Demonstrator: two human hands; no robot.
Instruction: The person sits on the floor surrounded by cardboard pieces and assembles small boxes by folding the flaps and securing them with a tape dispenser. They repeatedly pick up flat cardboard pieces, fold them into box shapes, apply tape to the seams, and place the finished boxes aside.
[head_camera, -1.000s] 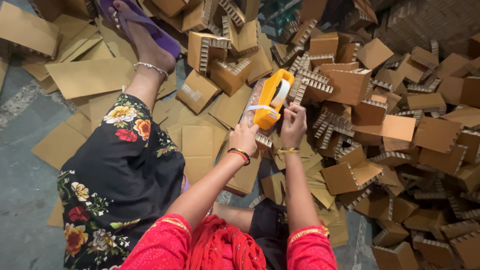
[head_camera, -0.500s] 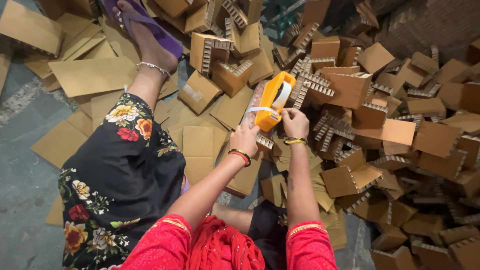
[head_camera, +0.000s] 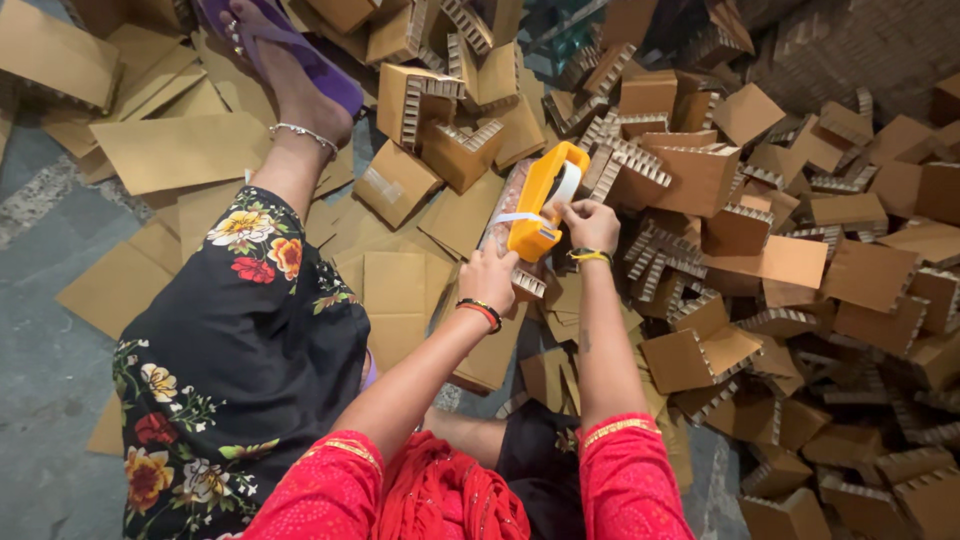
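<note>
A yellow tape dispenser (head_camera: 540, 205) with a roll of clear tape sits in front of me, above a small corrugated cardboard piece (head_camera: 527, 283). My left hand (head_camera: 487, 277) grips the dispenser's lower end together with the cardboard piece. My right hand (head_camera: 590, 225) pinches at the tape near the dispenser's upper right side, fingers closed on it. Both wrists wear bangles, and red sleeves cover my upper arms.
A big heap of corrugated cardboard corner pieces (head_camera: 800, 260) fills the right and top. Flat cardboard sheets (head_camera: 180, 150) lie on the grey floor at left. My outstretched leg in black floral cloth (head_camera: 230, 350) ends in a foot with a purple sandal (head_camera: 290, 60).
The dispenser and both hands stay nearly where they were. My right hand has shifted slightly along the dispenser's side, fingers now pinching nearer its upper part.
</note>
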